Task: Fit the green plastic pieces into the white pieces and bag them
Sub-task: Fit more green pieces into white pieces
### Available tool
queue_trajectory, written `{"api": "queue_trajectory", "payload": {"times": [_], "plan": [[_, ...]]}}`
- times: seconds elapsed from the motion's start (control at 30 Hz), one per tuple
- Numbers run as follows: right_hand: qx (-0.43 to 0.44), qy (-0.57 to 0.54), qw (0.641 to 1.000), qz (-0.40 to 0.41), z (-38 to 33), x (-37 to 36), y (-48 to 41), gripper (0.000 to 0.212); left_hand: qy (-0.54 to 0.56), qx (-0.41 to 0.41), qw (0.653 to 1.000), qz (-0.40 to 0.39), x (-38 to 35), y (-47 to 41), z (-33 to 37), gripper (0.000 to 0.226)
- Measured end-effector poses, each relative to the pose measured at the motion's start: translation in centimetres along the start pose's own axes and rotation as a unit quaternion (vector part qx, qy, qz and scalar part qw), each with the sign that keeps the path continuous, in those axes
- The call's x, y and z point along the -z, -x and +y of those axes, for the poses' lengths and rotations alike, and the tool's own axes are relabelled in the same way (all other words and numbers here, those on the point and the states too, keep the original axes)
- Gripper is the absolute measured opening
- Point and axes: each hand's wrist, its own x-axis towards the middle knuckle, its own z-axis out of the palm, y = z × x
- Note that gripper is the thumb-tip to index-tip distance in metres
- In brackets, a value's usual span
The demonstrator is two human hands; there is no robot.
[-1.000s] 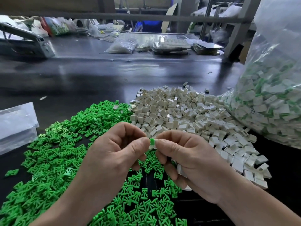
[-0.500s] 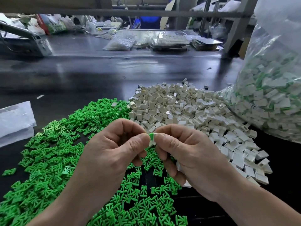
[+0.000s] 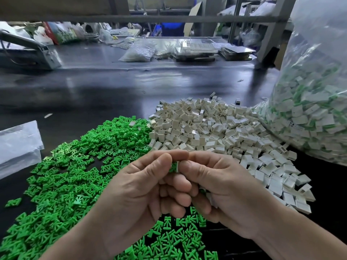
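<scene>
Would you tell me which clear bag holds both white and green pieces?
The big bulging bag at the right, beside the white pile; the flat bag at left shows no pieces, the small far bag only whitish contents.

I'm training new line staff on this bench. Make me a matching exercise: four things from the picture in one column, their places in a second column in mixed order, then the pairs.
Things
1. green pile
2. white pile
3. clear bag
4. single green piece

Places
A. pinched between the left hand and the right hand
B. at the right edge, packed with white and green parts
C. on the table, left of the white pile
D. on the table, between the green pile and the clear bag

Pairs: 1-C, 2-D, 3-B, 4-A.
</scene>
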Motion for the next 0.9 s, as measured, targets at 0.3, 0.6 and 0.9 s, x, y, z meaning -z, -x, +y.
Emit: {"api": "queue_trajectory", "payload": {"times": [0.3,0.6,0.9], "plan": [[-0.009,-0.050,0.999,-0.004,-0.02,-0.22,-0.09,0.026,0.032,-0.025,0.999,-0.012,-0.37,-0.08,-0.58,0.037],[-0.019,-0.048,0.999,-0.013,0.13,-0.33,-0.05,0.027,-0.008,-0.043,0.999,0.016,-0.42,0.04,-0.48,0.031],[0.013,-0.136,0.989,-0.048,0.30,-0.46,-0.65,0.025,-0.019,-0.089,0.996,-0.005,-0.46,-0.34,-0.29,0.034]]}}
